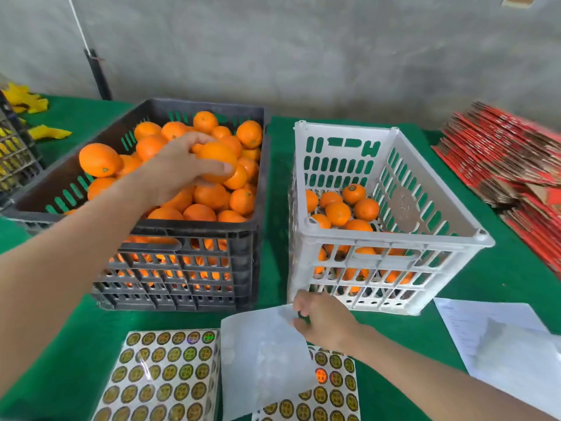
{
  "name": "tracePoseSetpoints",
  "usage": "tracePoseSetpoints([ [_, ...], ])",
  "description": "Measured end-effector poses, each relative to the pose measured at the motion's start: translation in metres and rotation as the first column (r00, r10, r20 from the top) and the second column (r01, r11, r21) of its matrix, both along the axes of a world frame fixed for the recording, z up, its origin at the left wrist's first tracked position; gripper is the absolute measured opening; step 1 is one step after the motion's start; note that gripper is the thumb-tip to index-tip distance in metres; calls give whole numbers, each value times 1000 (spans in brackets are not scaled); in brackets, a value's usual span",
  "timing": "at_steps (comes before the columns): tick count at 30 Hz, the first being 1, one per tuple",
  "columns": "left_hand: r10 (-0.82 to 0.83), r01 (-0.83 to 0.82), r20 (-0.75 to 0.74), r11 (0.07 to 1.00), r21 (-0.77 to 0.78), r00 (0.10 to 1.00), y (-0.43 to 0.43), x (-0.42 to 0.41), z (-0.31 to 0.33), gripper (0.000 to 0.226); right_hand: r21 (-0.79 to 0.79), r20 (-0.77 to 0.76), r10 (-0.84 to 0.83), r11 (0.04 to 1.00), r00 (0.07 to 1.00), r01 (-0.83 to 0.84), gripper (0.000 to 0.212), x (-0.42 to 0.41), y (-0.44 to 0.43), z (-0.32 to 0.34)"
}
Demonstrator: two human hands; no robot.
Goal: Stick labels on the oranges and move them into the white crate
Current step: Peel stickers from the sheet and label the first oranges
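Note:
A black crate (243, 238) on the left is piled with oranges. My left hand (179, 168) reaches into it and grips one orange (217, 161) at the top of the pile. The white crate (391, 241) on the right holds several oranges (338, 212), one with a round label on top. Near the table's front edge, my right hand (323, 322) pinches the corner of a white backing sheet (261, 363) peeled back over a sheet of round gold labels (331, 387). A second label sheet (164, 375) lies to the left of it.
Green cloth (276, 183) covers the table. Flat red cartons (513, 165) are stacked at the far right. White papers (498, 335) lie at the front right. Yellow scraps (36, 117) and another dark crate (15, 153) sit at the far left. A grey wall stands behind.

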State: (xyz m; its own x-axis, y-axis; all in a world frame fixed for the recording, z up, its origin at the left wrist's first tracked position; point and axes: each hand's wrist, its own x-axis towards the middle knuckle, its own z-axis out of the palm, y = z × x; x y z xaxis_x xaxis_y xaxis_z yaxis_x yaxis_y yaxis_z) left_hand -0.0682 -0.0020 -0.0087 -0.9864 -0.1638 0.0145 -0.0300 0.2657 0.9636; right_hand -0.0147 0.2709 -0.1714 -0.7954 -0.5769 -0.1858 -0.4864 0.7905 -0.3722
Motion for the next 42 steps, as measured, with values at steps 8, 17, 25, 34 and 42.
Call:
tracePoseSetpoints([
  [8, -258, 260, -42, 924, 279, 965, 43, 81, -17, 53, -159, 452, -410, 837, 792, 524, 56, 4, -21, -45],
  [17, -263, 210, 90, 900, 381, 961, 52, 114, -33, 74, -626, 411, -130, 679, 902, 383, 25, 16, 6, 60],
  [25, -424, 384, 30, 847, 368, 905, 75, 110, -13, 114, -830, 452, 210, 456, 867, 322, 28, 11, 11, 136],
  [34, -469, 461, 23, 875, 144, 883, 86, 97, -6, 59, -703, 642, 3, 403, 767, 586, 18, -1, 10, 170],
  [42, -251, 241, 10, 939, 245, 968, 53, 92, 10, 73, -788, 516, 243, 509, 821, 345, 38, 1, 59, 144],
])
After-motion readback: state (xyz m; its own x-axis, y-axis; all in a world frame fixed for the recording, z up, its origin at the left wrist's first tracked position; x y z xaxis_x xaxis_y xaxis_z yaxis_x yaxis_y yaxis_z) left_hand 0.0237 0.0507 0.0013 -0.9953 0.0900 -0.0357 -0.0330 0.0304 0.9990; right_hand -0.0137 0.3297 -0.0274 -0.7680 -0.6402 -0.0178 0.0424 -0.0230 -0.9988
